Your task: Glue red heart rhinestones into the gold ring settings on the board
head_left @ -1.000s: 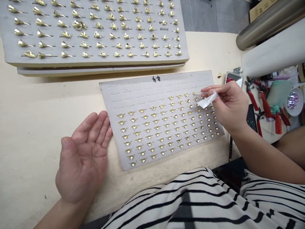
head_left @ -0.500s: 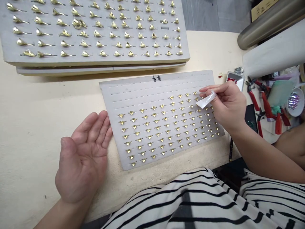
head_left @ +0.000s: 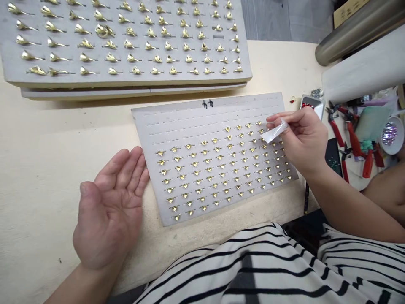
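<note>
Right hand: your right hand (head_left: 302, 137) pinches a clear-and-white plastic piece (head_left: 274, 133) between thumb and fingers, above the slotted board's right part.
Plastic piece: slants over the rows; its thin clear end is right by a ring near the far right corner, contact unclear.
Left hand: your left hand (head_left: 110, 211) lies palm up, fingers loosely spread, thumb apart, nothing in it; fingertips at the board's left edge, can't tell if touching.
Slotted board: grey slotted board (head_left: 186, 110) sits slightly askew near the table (head_left: 47, 147)'s near edge, black marks at its far edge.
Small rings: gold rings with triangular tops (head_left: 203, 143) stand in rows from the board's near edge up; bare slits toward its far left corner.
Thick board: thick grey board (head_left: 152, 80) with bigger gold rings (head_left: 136, 71), on another board (head_left: 126, 93), toward the table's far left corner.
Right edge: small tray (head_left: 320, 107) of red bits just behind your right hand; red-handled pliers (head_left: 336, 133) and white cup (head_left: 398, 147) of shiny bits farther right.
Far right corner: white roll (head_left: 363, 63) beside brownish roll (head_left: 354, 36).
</note>
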Tool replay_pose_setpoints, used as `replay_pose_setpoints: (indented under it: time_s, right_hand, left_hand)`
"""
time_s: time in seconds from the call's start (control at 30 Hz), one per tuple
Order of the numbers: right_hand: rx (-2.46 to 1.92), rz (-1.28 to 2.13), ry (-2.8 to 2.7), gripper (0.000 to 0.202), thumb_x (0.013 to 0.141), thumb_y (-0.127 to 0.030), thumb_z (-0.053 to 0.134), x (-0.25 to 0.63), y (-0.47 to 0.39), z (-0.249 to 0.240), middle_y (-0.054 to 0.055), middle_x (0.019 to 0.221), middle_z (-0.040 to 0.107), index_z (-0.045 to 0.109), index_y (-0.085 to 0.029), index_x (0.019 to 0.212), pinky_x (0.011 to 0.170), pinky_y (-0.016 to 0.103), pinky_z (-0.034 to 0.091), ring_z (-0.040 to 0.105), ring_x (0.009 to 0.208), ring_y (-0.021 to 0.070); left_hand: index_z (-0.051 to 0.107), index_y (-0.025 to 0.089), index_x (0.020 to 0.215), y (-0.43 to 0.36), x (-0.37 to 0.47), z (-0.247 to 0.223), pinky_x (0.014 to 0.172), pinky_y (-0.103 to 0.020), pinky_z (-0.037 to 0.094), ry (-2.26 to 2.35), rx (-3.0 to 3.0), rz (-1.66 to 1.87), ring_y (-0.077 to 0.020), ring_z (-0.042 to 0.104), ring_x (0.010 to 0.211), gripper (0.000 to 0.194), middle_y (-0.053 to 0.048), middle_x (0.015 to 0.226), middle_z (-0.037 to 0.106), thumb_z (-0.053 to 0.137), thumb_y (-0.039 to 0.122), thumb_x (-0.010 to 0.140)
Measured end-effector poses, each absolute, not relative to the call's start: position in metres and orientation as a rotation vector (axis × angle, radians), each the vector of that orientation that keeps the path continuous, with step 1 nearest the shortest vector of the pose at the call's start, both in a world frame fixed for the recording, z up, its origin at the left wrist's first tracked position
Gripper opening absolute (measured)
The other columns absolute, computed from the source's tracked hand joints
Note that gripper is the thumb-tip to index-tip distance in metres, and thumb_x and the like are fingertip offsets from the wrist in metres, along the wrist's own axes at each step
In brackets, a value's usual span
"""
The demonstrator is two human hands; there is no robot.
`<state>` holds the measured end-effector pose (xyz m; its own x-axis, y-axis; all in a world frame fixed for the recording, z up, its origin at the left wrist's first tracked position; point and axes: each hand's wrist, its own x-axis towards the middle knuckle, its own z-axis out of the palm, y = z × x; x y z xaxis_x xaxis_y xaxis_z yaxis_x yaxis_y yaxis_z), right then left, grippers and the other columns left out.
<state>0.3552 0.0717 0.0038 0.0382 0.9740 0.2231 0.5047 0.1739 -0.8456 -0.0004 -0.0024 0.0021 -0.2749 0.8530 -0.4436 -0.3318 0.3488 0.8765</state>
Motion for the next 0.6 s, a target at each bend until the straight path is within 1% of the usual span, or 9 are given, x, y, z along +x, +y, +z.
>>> replay_pose_setpoints:
  time_s: [0.1,0.23,0.33,0.4,0.5,0.6]
  right_hand:
    - [-1.433,0.69,-1.589,0.005,0.097,-0.026,0.073,0.354,0.0722,0.0036,-0.002,0.103,0.08,0.069,-0.029,0.095,0.089,0.039,0.067,0.08,0.094,0.0184]
    - [-1.406,0.695,-1.592,0.005,0.097,-0.025,0.073,0.3531,0.0709,0.0043,-0.002,0.103,0.081,0.07,-0.028,0.095,0.088,0.037,0.068,0.08,0.096,0.0179]
    - [-1.376,0.672,-1.593,0.005,0.097,-0.024,0.073,0.3538,0.0695,0.0048,-0.002,0.103,0.081,0.071,-0.028,0.095,0.086,0.036,0.069,0.079,0.094,0.0171]
    - [-1.337,0.647,-1.589,0.004,0.097,-0.025,0.073,0.3551,0.069,0.005,-0.002,0.102,0.081,0.071,-0.028,0.096,0.086,0.037,0.069,0.079,0.094,0.0173]
    - [-1.317,0.635,-1.561,0.004,0.097,-0.029,0.074,0.3583,0.0685,0.0054,-0.002,0.101,0.08,0.07,-0.029,0.097,0.086,0.041,0.07,0.079,0.094,0.0193]
    - [-1.349,0.616,-1.521,0.006,0.096,-0.031,0.075,0.3625,0.068,0.0062,-0.002,0.099,0.08,0.07,-0.03,0.096,0.084,0.044,0.07,0.078,0.091,0.0202]
  left_hand:
    - [0.075,0.032,0.128,-0.0021,-0.0006,0.0023,0.134,-0.045,0.037,1.413,0.516,1.241,-0.025,0.055,0.148,0.058,-0.001,0.145,0.07,0.034,0.065,0.103]
    - [0.074,0.031,0.129,-0.003,-0.0018,0.0027,0.132,-0.043,0.041,1.409,0.521,1.252,-0.0243,0.056,0.147,0.059,-0.002,0.145,0.07,0.033,0.065,0.103]
    - [0.074,0.03,0.13,-0.0042,-0.003,0.0013,0.131,-0.042,0.042,1.403,0.533,1.252,-0.024,0.057,0.146,0.061,-0.002,0.146,0.069,0.032,0.066,0.104]
    - [0.073,0.03,0.132,-0.0048,-0.0039,-0.0009,0.126,-0.038,0.047,1.406,0.552,1.246,-0.0229,0.058,0.145,0.062,-0.002,0.147,0.069,0.031,0.066,0.104]
    - [0.073,0.028,0.132,-0.005,-0.0047,-0.0043,0.117,-0.032,0.056,1.394,0.58,1.266,-0.0207,0.062,0.141,0.066,-0.003,0.145,0.07,0.028,0.068,0.104]
    - [0.074,0.027,0.131,-0.0038,-0.004,-0.0054,0.111,-0.027,0.058,1.377,0.581,1.288,-0.0189,0.064,0.139,0.067,-0.003,0.143,0.072,0.027,0.067,0.105]
